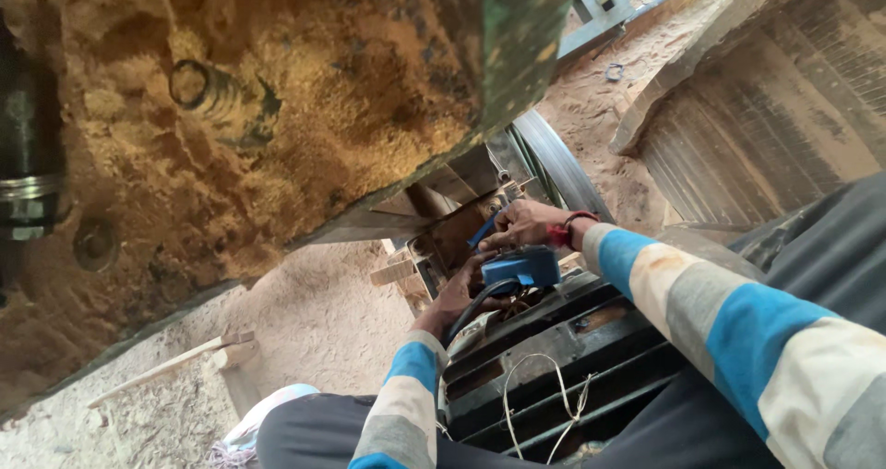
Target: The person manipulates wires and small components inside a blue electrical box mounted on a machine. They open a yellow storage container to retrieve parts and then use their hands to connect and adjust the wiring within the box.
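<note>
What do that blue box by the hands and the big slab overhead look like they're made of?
Blue box: looks like moulded plastic, smooth with a slight sheen; a black cable runs from it. Big slab: probably painted metal, green paint chipped along its edge and the face caked in tan sawdust, so the surface itself is mostly hidden.

left hand point(459, 295) on blue box point(521, 268) | right hand point(526, 224) holding blue tool point(482, 232) | sawdust-caked machine point(277, 109)

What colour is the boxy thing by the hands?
Blue: the boxy part, with a black cable, shows best in the head view.
</note>
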